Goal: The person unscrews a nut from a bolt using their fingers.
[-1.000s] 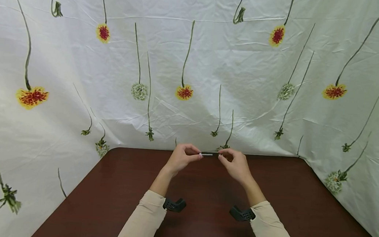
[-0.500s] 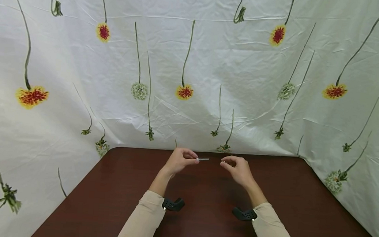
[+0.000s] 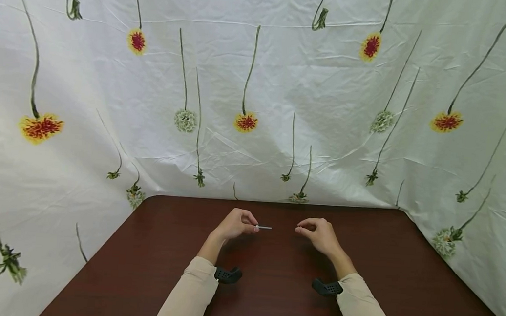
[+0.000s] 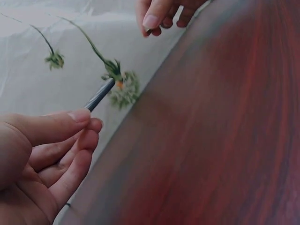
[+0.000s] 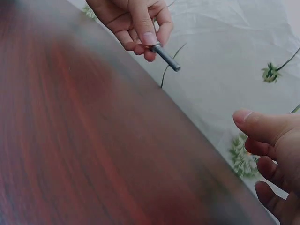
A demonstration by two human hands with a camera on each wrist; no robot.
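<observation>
Between thumb and fingertips, my left hand (image 3: 236, 225) pinches a grey metal bolt (image 3: 265, 227), which points right toward the other hand. Its thread shows clearly in the left wrist view, where the bolt (image 4: 100, 95) sticks out past the thumb; the end inside the fingers is hidden. My right hand (image 3: 320, 235) is a short way to the right, thumb and index finger brought together. A tiny dark metallic piece (image 4: 149, 31) shows at its thumb tip in the left wrist view, mostly covered by the fingers. The bolt and the right hand are apart.
Both hands are above a dark reddish-brown table (image 3: 269, 296). Behind it hangs a pale cloth (image 3: 222, 87) printed with flowers. Black wrist bands (image 3: 228, 275) sit at the sleeve cuffs.
Both hands have come lower and nearer the body. They have moved apart, so the gap between the bolt's tip and the right hand is wider.
</observation>
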